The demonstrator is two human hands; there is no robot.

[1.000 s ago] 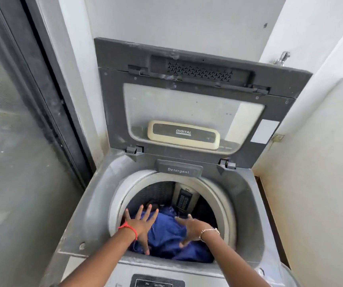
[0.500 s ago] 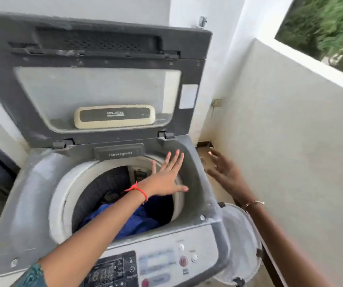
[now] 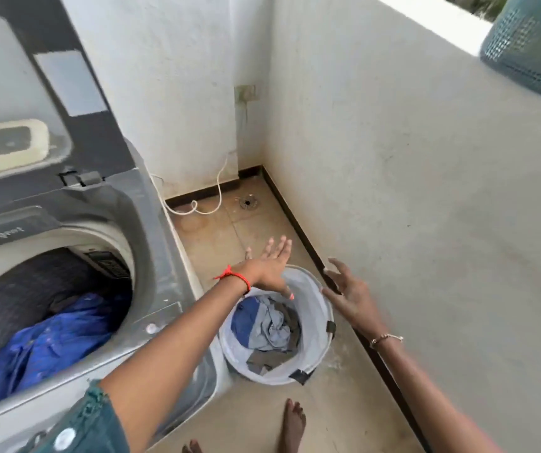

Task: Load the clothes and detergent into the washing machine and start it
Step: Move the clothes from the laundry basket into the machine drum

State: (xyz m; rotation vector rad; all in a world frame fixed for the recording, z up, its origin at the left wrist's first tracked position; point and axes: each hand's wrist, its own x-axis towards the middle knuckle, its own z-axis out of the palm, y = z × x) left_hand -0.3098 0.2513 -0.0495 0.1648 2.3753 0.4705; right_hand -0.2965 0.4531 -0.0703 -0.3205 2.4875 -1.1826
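Left hand [image 3: 270, 268] and right hand [image 3: 349, 294], each grip wide and empty, hover over the laundry basket [image 3: 323, 325] of clothes [image 3: 269, 328], just beside the washing machine [image 3: 151, 243]. A blue garment [image 3: 50, 341] lies in the drum [image 3: 34, 276].

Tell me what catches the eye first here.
The left hand and right hand, both open, reach toward a white laundry basket of grey and blue clothes on the floor right of the washing machine. Its lid stands open, with a blue garment in the drum.

home laundry balcony | washing machine [image 3: 151, 243] | laundry basket [image 3: 315, 322]
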